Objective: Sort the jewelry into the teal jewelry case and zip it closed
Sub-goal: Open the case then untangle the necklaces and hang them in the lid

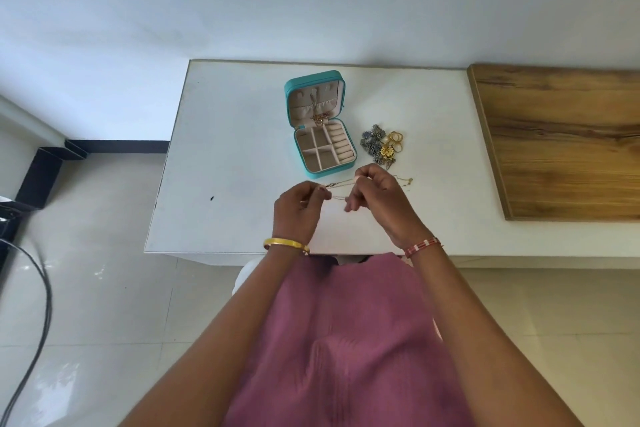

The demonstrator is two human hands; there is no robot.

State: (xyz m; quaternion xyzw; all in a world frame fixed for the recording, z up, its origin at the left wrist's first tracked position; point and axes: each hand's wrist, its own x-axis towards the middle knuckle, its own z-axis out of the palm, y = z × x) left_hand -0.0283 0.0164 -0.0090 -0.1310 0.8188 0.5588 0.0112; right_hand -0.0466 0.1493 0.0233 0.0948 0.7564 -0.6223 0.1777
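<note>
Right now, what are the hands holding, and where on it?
A thin gold chain: left hand pinches one end, right hand pinches further along it.

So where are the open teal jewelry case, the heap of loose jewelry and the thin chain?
Open teal jewelry case (pixel 323 168): head view, front wall.
Heap of loose jewelry (pixel 381 147): head view, middle.
Thin gold chain (pixel 341 183): head view, stretch between the hands.

White table (pixel 225 149) — teal case (pixel 320 135), jewelry pile (pixel 382 147).

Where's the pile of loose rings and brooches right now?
In the head view, the pile of gold rings and grey-blue brooches lies on the white table, just right of the open teal jewelry case.
</note>
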